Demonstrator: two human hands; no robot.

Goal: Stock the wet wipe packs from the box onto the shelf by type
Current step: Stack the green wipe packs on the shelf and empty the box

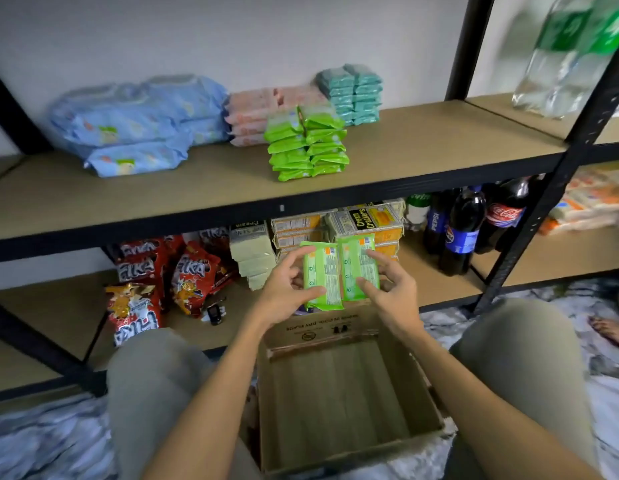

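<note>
The open cardboard box [339,393] sat on the floor between the person's knees. Above its far edge, the left hand [284,289] pinched one green wipe pack [322,275] and the right hand [387,282] gripped a second green pack [358,266], held side by side, backs facing the camera. Farther off, the shelf [197,188] carried a double green stack [308,143], with blue packs [135,126], pink packs [259,112] and teal packs [353,95] behind.

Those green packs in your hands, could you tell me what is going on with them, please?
A person is stocking wet wipes. The left hand and right hand each hold a green pack, side by side above the cardboard box, which looks empty. On the shelf sit blue packs, pink packs, teal packs and a green stack, where these two likely go.
</note>
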